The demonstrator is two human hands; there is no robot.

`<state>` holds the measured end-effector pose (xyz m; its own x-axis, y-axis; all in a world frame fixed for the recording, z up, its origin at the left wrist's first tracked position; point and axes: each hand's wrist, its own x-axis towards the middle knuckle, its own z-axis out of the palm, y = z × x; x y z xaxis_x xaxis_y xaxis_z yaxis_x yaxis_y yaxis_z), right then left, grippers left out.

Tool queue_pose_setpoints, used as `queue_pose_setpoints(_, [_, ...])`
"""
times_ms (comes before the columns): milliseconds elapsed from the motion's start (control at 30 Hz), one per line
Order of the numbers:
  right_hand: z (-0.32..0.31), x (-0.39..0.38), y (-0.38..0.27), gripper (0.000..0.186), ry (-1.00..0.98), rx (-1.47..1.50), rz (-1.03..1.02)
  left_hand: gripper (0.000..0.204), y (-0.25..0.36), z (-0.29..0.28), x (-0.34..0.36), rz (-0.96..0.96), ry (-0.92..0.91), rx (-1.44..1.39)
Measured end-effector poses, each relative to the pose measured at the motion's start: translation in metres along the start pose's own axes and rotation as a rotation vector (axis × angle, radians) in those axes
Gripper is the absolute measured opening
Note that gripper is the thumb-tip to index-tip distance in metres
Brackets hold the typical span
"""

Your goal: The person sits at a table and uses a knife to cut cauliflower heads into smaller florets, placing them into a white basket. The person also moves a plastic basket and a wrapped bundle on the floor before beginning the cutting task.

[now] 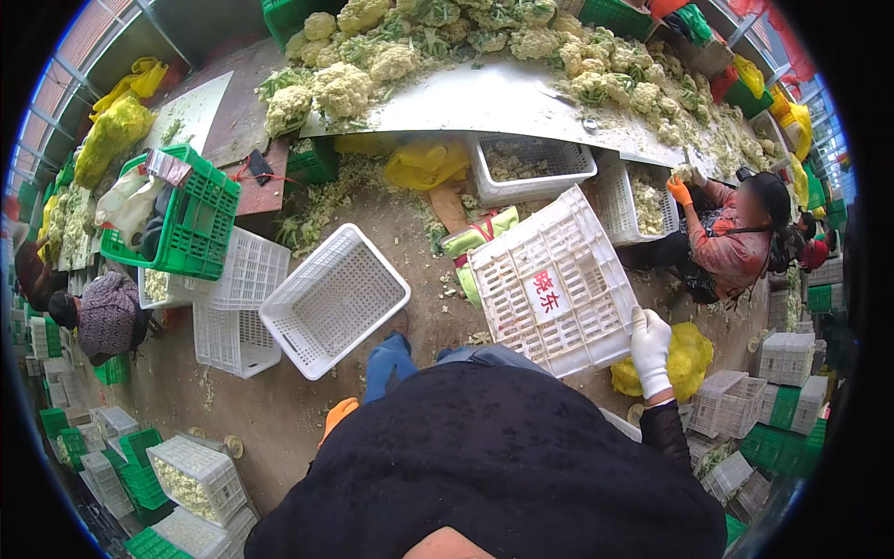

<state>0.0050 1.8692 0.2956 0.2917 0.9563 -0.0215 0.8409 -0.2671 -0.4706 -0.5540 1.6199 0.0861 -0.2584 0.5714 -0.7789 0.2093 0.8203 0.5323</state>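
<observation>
In a white knitted glove, my right hand [650, 351] grips the near right corner of a white plastic crate [579, 307]. The crate is tilted, with its slatted underside and a label with red writing facing up. At the left of my body an orange glove [337, 416], which appears to be my left hand, shows only in part; its fingers are mostly hidden. Ahead of it another white crate [377, 321] stands on the floor, its perforated inside showing. A folded light-green and red bundle [480, 244] lies beside the tilted crate.
Cauliflower heads [346, 90] lie piled on a white-topped table [447, 102] ahead. White crates [531, 191] with cauliflower pieces stand below it. A person [736, 228] works at the right, another [112, 317] at the left. A green crate [207, 219] tops stacked crates; a yellow sack [684, 359] lies right.
</observation>
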Motion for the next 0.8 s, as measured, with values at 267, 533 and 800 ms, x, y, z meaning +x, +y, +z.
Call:
queue_pose_setpoints(267, [0.003,0.003,0.002,0.037,0.032,-0.052,0.106,0.042,-0.013,-0.034,0.067,-0.055,-0.09,0.281])
queue_pose_setpoints(533, [-0.002,0.0,-0.03,0.044,0.065,-0.05,0.093,0.046,0.071,-0.058,0.145,0.172,-0.081,0.382])
queue_pose_setpoints(800, [0.029,0.011,-0.062,0.038,0.005,-0.03,0.123,0.044,0.059,-0.105,0.18,0.254,-0.083,0.477])
